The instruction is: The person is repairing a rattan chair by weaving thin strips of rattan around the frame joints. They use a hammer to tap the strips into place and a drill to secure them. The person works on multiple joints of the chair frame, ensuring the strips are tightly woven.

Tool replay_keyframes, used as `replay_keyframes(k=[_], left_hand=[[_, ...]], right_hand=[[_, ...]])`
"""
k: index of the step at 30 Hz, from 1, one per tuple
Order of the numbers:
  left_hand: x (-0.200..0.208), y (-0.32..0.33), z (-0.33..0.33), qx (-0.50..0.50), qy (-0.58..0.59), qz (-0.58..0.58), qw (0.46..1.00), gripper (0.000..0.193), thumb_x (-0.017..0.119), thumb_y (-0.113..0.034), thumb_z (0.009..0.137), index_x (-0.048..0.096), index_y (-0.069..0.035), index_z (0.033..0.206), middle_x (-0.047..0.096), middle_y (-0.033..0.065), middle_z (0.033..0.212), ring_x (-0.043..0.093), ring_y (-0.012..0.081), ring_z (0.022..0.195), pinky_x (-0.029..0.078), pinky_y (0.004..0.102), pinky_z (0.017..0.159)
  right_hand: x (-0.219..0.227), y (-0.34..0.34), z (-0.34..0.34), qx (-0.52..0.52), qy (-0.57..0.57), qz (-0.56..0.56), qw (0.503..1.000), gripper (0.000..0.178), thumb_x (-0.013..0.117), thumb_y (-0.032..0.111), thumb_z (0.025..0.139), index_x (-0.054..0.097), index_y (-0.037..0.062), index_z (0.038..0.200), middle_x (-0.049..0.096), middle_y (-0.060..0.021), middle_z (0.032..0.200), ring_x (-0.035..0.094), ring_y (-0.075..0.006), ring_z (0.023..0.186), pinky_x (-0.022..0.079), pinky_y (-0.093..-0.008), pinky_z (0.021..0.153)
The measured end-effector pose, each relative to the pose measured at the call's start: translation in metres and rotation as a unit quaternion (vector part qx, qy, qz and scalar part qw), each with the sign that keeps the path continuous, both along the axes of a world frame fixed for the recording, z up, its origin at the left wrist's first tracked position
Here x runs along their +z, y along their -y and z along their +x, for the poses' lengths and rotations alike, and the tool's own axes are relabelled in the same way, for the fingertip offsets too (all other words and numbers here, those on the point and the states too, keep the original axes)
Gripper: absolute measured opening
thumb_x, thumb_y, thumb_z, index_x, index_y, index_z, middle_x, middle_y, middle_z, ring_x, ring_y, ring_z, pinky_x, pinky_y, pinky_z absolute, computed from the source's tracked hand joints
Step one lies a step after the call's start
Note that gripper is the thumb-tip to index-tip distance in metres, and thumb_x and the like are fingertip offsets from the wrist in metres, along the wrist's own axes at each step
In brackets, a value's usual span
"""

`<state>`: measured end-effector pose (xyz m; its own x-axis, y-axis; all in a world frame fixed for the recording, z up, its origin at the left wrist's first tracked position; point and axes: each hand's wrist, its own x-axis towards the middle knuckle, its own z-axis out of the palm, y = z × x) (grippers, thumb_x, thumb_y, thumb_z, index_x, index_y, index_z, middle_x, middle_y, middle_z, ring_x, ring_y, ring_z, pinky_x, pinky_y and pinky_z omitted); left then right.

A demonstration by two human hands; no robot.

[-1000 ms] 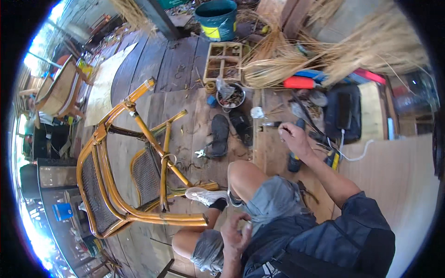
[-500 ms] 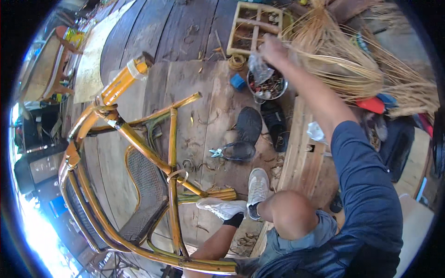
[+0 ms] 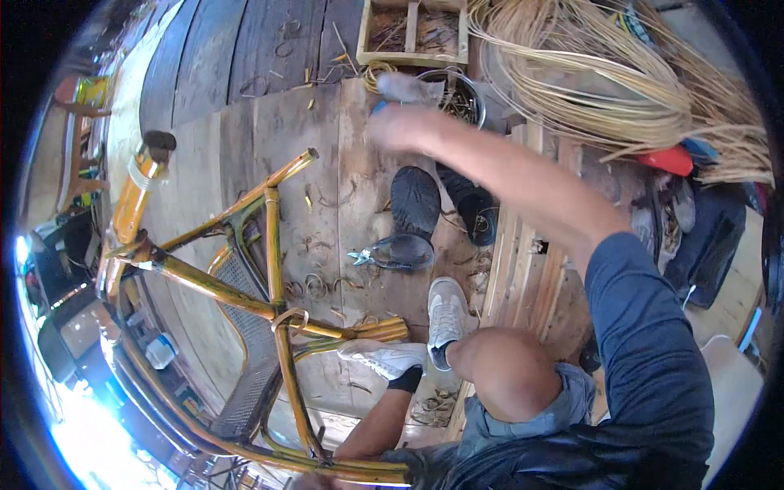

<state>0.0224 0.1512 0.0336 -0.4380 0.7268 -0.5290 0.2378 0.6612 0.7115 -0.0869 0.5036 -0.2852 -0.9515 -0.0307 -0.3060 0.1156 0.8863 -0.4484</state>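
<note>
My right hand is stretched forward over the floor, smeared by motion. A whitish clear plastic bag, also blurred, trails at its far side and seems held in its fingers. Just beyond is a round metal bowl of small loose pieces. A rattan chair frame with a woven panel lies tipped at my left, against my leg. A thin strip is looped round one of its joints. At the bottom edge, a sliver of my left hand shows by the chair's lowest pole, its fingers hidden.
A divided wooden box stands at the far middle. Bundles of cane strips lie far right. Dark shoes, pliers and cane scraps lie on the plank floor. Wooden beams run beside my right knee.
My right hand has come back nearer and left from over the bowl and box, the plastic bag moving with it. The view has shifted, so the chair appears farther left.
</note>
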Motion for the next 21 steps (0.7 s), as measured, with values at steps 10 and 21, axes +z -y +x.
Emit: replay_keyframes(k=[10,21], left_hand=[[0.003,-0.083,-0.037,0.108,-0.093,0.081,0.987,0.062,0.068,-0.035,0.076,0.044,0.001,0.121,0.061,0.0144,0.095,0.058,0.0203,0.085,0.045,0.0321,0.077],[0.177,0.084,-0.005,0.188,-0.569,-0.162,0.784,0.015,0.052,-0.011,0.086,0.059,0.001,0.088,0.058,0.0107,0.075,0.052,0.0147,0.065,0.043,0.0286,0.06]], right_hand=[[0.274,0.043,0.132,0.207,-0.296,-0.19,0.913,0.015,0.053,0.009,0.072,0.063,0.0019,0.082,0.064,-0.0144,0.082,0.062,-0.0281,0.071,0.05,-0.0404,0.067],[0.357,-0.108,0.205,-0.028,-0.199,-0.022,0.979,0.027,0.049,0.024,0.09,0.057,-0.0014,0.094,0.058,-0.0118,0.08,0.056,-0.0238,0.074,0.044,-0.0302,0.069]])
